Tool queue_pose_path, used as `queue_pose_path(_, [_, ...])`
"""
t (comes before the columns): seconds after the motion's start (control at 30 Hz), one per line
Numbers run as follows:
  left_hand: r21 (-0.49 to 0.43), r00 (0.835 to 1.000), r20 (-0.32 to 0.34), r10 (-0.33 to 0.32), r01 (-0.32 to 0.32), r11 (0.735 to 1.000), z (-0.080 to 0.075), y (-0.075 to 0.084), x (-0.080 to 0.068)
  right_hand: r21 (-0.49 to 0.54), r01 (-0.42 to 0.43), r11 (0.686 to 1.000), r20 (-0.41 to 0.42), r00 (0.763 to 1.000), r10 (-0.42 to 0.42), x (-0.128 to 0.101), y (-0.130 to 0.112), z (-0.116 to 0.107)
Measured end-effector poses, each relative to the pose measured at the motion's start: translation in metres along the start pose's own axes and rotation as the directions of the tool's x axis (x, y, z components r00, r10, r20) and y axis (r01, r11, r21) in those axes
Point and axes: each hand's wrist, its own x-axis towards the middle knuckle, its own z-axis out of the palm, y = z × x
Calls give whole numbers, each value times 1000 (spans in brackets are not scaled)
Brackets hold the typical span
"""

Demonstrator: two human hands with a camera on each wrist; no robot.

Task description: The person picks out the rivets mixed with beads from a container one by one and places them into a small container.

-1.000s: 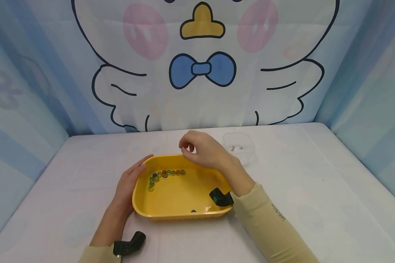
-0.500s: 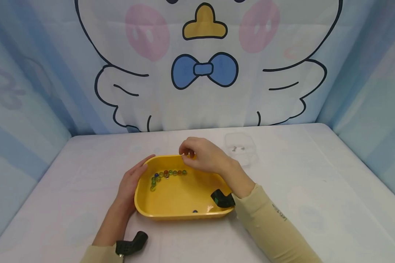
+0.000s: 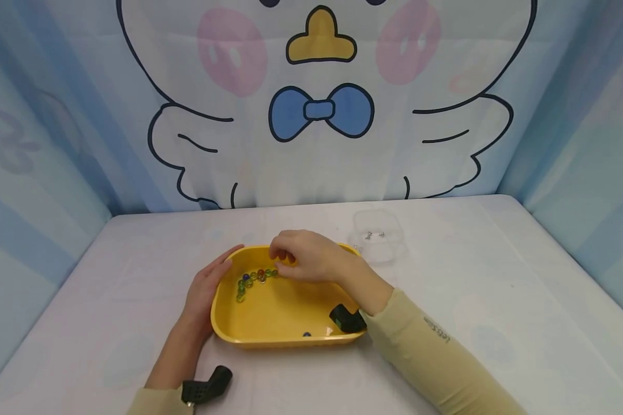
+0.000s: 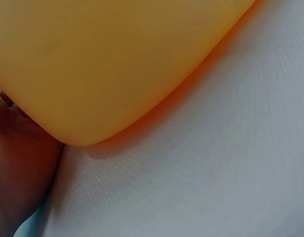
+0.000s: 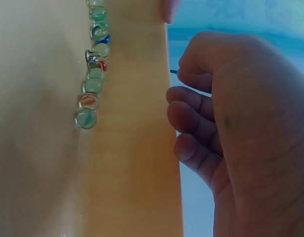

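Observation:
A yellow plastic tray (image 3: 282, 314) holds several glass marbles (image 3: 241, 285), green, amber, red and blue, strung along its far and left inner walls. Among them sits a small silver metal piece (image 5: 90, 56). My left hand (image 3: 202, 294) lies against the tray's left outer side, fingers straight along the wall and thumb at the rim. Over the far part of the tray, my right hand (image 3: 306, 255) hovers close to the right end of the marble row. Its fingers are loosely bent, thumb and index apart in the head view, with no held object showing.
One blue marble (image 3: 307, 334) rests alone at the tray's near wall. Behind the tray, to the right, stands a clear shallow box (image 3: 386, 251) with a few small silver pieces (image 3: 375, 235). A patterned cloth backdrop (image 3: 322, 167) closes off the table's far side.
My right hand has come down and toward me from beyond the far rim, now covering the right end of the marble row. The left hand keeps its place on the tray.

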Motion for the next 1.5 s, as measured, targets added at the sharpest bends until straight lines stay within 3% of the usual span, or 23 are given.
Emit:
queue_pose_path(0.27, [-3, 1000, 1, 3, -3, 1000, -1, 0, 0, -22, -29, 999, 96, 995, 31, 6, -3, 8])
queue_pose_path(0.53, [-2, 1000, -9, -2, 2, 1000, -1, -1, -1, -37, 27, 999, 161, 987, -21, 11, -3, 17])
queue_pose_path(0.67, [-9, 1000, -5, -1, 1, 1000, -1, -1, -1, -21, 17, 1000, 185, 983, -13, 12, -2, 20])
queue_pose_path(1.03, [-26, 1000, 10, 12, -11, 1000, -1, 0, -1, 14, -13, 1000, 217, 976, 9, 13, -2, 23])
queue_pose_path(1.5, [-39, 1000, 14, 20, -20, 999, 0, 1, -1, -18, -7, 1000, 242, 970, 11, 17, -3, 29])
